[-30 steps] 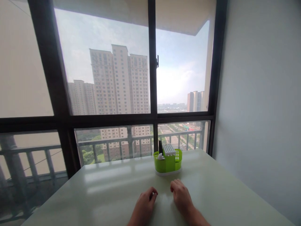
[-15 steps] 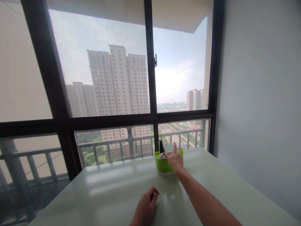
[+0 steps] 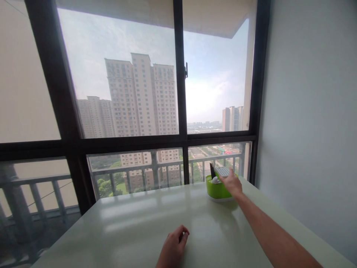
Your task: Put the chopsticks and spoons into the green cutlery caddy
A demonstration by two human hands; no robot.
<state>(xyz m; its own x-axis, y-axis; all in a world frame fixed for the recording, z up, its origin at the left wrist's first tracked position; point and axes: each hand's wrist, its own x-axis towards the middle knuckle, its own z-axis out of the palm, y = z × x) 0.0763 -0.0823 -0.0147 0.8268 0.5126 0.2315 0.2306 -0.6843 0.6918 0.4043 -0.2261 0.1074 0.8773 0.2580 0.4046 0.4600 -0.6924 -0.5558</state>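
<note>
Toward the far right of the table stands a bright green utensil caddy [image 3: 219,191] with a white base. Black chopsticks [image 3: 212,171] and a white spoon [image 3: 214,180] stick up from its left part, and a grey-white slotted panel [image 3: 222,171] shows at its back. My right hand [image 3: 232,184] grips the caddy's near right side, thumb and fingers over the rim; part of the caddy is hidden behind it. My left hand [image 3: 174,243] rests on the table near the front, fingers curled in toward the thumb, with nothing visible in them.
The pale green glossy table [image 3: 125,230] reaches to the dark-framed window [image 3: 134,142] behind the caddy. A plain wall [image 3: 306,130] rises along the right side. Outside the glass are a railing [image 3: 139,169] and tall buildings.
My right hand has slid the green caddy to the right across the table, with the chopsticks and spoon still in it. My left hand has hardly moved.
</note>
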